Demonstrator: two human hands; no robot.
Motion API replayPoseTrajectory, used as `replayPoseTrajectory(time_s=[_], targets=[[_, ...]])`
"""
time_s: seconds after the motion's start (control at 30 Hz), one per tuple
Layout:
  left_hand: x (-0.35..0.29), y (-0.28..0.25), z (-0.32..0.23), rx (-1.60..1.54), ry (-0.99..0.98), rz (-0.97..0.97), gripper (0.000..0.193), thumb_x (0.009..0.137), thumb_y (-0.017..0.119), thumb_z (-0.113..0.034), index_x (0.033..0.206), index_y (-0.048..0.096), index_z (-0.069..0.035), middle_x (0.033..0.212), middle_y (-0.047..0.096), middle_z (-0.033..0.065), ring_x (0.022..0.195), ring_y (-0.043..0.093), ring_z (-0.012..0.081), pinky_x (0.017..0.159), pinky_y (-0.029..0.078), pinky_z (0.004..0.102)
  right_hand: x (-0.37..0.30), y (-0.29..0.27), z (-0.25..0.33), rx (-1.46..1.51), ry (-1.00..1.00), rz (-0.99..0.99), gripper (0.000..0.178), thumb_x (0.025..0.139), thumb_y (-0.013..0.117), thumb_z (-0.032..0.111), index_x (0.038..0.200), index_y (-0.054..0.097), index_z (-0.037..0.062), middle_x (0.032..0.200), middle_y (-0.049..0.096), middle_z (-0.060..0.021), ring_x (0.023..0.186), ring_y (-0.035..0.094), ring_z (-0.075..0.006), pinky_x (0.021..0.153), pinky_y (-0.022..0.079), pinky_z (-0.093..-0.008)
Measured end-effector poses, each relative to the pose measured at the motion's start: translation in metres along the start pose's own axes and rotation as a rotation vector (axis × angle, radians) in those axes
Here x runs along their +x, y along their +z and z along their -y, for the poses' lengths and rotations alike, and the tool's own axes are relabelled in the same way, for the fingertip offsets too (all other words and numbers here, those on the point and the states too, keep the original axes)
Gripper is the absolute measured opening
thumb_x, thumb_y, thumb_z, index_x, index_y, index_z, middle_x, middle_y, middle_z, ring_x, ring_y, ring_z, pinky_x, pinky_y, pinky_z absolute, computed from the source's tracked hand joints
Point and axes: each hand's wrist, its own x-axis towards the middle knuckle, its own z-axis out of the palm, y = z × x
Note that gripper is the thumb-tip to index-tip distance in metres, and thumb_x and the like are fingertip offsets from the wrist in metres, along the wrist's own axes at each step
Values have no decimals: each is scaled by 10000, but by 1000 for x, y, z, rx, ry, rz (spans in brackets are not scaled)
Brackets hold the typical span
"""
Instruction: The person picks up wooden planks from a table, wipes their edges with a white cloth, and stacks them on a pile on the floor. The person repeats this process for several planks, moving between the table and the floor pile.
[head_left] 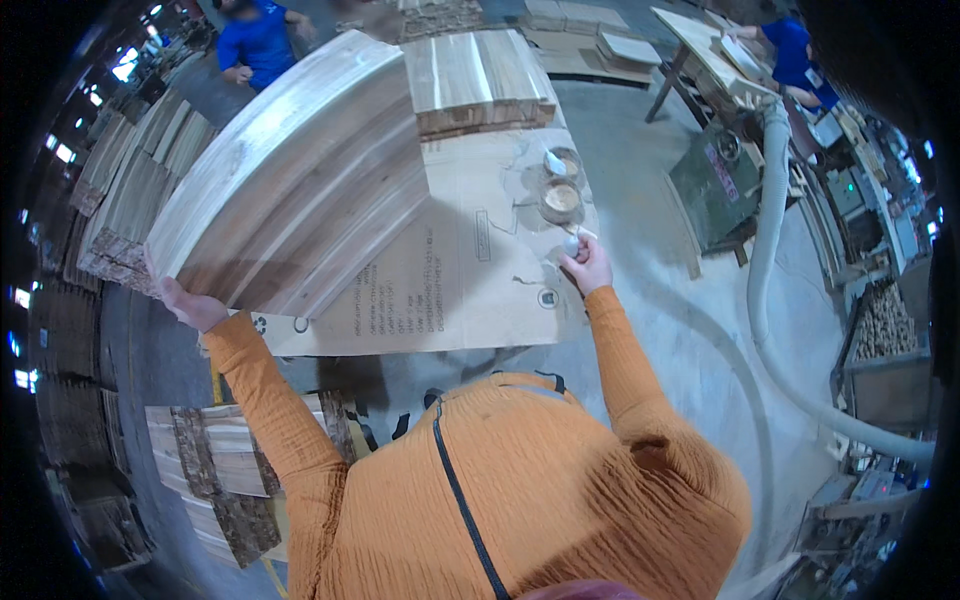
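My left hand (197,306) grips the near left corner of a large striped wooden panel (310,175), which is tilted up on a cardboard-covered table. In my right hand (592,266), fingers pinched together, is a small white-ended tool (571,245); its exact kind is too small to make out. Just beyond that hand stands a round tub (561,198) with tan contents. A second round tub (567,160) sits behind it, with a white piece (554,162) at its left side. The cardboard (400,300) under them carries dark print and smears.
A stack of wooden panels (480,85) lies at the table's far end. More boards are piled at left (140,190) and lower left (220,450). Two people in blue (258,45) (790,55) are farther off. A thick grey hose (765,270) curves along the right.
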Motion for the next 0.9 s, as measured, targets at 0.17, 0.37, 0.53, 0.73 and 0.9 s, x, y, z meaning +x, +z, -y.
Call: replayPoseTrajectory(time_s=[0.17, 0.37, 0.53, 0.73, 0.9], targets=[[5, 16, -17, 10, 86, -31, 646, 864, 358, -430, 1296, 395, 50, 1306, 426, 179, 1204, 402, 267, 1020, 276, 363, 10, 4, -10, -116, -15, -81, 309, 758, 659, 234, 956, 582, 9, 843, 594, -97, 701, 590, -191, 640, 475, -318], [-4, 25, -37, -60, 79, -33, 654, 839, 390, -405, 1305, 382, 54, 1314, 426, 172, 1201, 413, 249, 1021, 277, 352, 75, -17, 106, 456, -325, 28, 163, 847, 591, 109, 927, 538, -23, 767, 599, -32, 638, 564, -81, 578, 450, -211], [-6, 22, -43, -49, 66, -47, 643, 814, 394, -358, 1312, 377, 50, 1307, 434, 170, 1193, 424, 237, 1015, 290, 344, 104, -28, 243, 614, -572, 62, 224, 841, 609, 95, 993, 522, -45, 796, 603, -43, 656, 548, -63, 571, 437, -195], [-5, 25, -50, -5, 98, -39, 659, 821, 402, -383, 1316, 368, 51, 1294, 445, 172, 1189, 428, 237, 1018, 286, 339, 126, -28, 312, 646, -655, 147, 197, 803, 676, 135, 900, 594, -15, 761, 596, 4, 659, 519, -41, 589, 411, -179], [-5, 23, -47, -42, 106, -31, 685, 832, 412, -429, 1317, 365, 52, 1308, 431, 175, 1195, 423, 243, 1022, 283, 340, 133, -21, 331, 568, -710, 133, 210, 808, 680, 207, 852, 630, 8, 733, 581, 34, 647, 480, -28, 581, 392, -183]])
